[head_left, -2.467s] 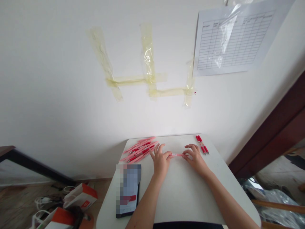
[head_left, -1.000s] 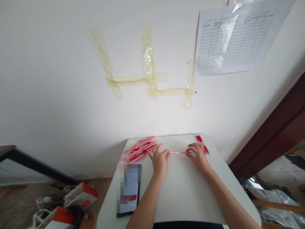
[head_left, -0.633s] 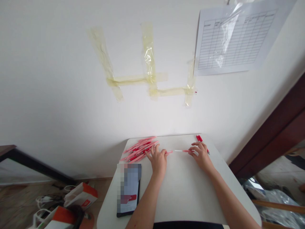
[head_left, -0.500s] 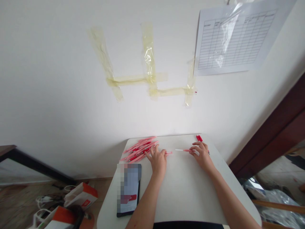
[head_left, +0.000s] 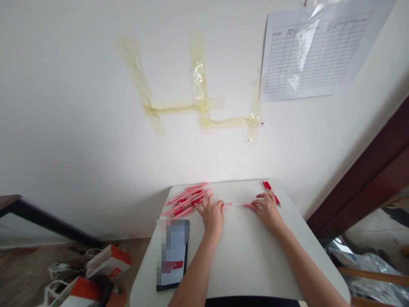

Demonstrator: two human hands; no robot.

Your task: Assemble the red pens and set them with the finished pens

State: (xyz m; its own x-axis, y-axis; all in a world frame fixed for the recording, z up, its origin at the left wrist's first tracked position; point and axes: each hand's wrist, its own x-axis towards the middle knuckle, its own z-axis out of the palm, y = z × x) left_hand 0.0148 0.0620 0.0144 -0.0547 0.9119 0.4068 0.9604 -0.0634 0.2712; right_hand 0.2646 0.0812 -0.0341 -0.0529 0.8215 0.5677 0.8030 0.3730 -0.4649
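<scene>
Hands, two, bare, forearms reaching in from the near edge of a white surface (head_left: 246, 260). Landmark for all places: pile of pink pens (head_left: 188, 199), fanned out at the far left of the surface.

1. Left hand (head_left: 212, 216): palm down, wrist straight, just right of the pile. Outer fingers are spread toward the pile's nearest pens; whether they touch cannot be told. Thumb and forefinger are closed in a pinch on the left end of the pink pen (head_left: 238, 205).

2. Right hand (head_left: 268, 211): palm down, knuckles raised, fingers curled, well right of the pile. Fingertips are pinched on the right end of the same pen.

3. Pink pen: held level between the two hands, right of the pile, low over the surface; whether it touches the surface cannot be told. Pink at both ends, with a thin white length showing in the middle.

4. Red pens (head_left: 266, 186): a few, farther right of the pile than the right hand, partly hidden behind its fingers.

5. Phone (head_left: 172, 251): dark, lying flat, on the near side of the pile, beside the left forearm.

6. Wall behind the pile: yellowed tape strips (head_left: 198, 68); ruled paper sheet (head_left: 315, 51) up to the right.
</scene>
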